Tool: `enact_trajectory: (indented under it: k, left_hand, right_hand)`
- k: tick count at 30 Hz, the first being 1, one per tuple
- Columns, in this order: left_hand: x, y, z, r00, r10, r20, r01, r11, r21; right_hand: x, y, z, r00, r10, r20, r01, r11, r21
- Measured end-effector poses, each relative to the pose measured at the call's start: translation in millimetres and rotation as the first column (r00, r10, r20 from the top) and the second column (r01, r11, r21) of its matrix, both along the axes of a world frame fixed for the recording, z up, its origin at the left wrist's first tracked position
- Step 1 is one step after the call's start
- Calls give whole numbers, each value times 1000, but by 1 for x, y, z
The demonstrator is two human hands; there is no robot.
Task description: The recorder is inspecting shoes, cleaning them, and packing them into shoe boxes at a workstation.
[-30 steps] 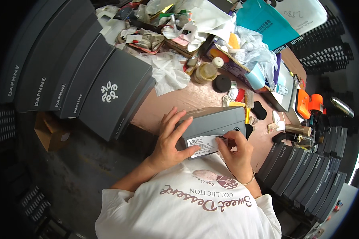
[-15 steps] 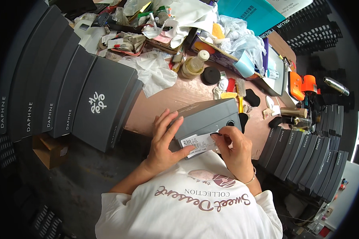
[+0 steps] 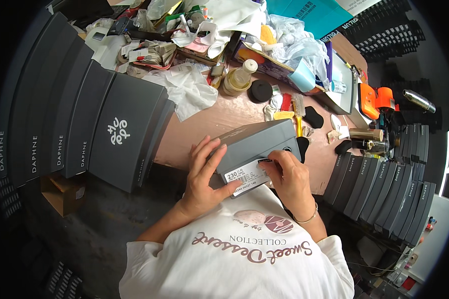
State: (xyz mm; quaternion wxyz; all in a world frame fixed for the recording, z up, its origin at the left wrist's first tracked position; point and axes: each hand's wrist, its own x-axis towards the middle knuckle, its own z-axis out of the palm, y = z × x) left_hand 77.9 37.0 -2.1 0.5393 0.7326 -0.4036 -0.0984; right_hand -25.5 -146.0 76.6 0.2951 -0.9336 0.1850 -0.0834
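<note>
A grey shoebox (image 3: 257, 137) sits tilted at the table's near edge, close to my body. A white printed label (image 3: 243, 180) lies along its near side. My left hand (image 3: 204, 172) grips the left end of the box, its fingers over the lid and its thumb on the label's lower edge. Bent over the label's right end is my right hand (image 3: 290, 177), fingers curled and thumb against the label. Those fingers hide the label's right corner. A round dark hole shows in the box side just above my right hand.
Large dark shoeboxes (image 3: 119, 134) stand in a row on the left, and smaller ones (image 3: 379, 194) on the right. Behind the box are a pump bottle (image 3: 238, 79), a black round lid (image 3: 260, 91), a brush (image 3: 298, 107), crumpled white paper (image 3: 184, 89) and a carton of plastic bags (image 3: 304, 50).
My right hand has turned, with its fingers now bent over the label's right end, which lies flatter against the box. My left hand keeps its place. The whole view has shifted slightly.
</note>
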Motion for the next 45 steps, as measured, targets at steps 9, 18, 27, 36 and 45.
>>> enact_trajectory:
  k: [9, 18, 27, 36, 45]
  left_hand:
    - [-2, -1, -2, 1000, -15, 6, 15, 1000, -11]
    - [-2, 1, -7, 1000, 2, 4, -2, 999, -34]
    - [-9, -4, -3, 996, -29, -86, 22, 997, -80]
    - [-22, -7, -12, 827, -64, -558, -73, 973, -220]
    - [-87, 4, -19, 653, 30, -757, -412, 853, -321]
  right_hand:
    - [-2, 3, 7, 993, 7, -117, -41, 957, -288]
    - [-24, -15, 15, 973, 121, 195, -61, 955, -291]
    - [-51, -23, -12, 960, 163, -227, -258, 832, -492]
    - [-52, -97, -44, 1000, 6, -6, -7, 979, -204]
    - [-106, -53, -62, 959, 119, 258, -283, 490, 824]
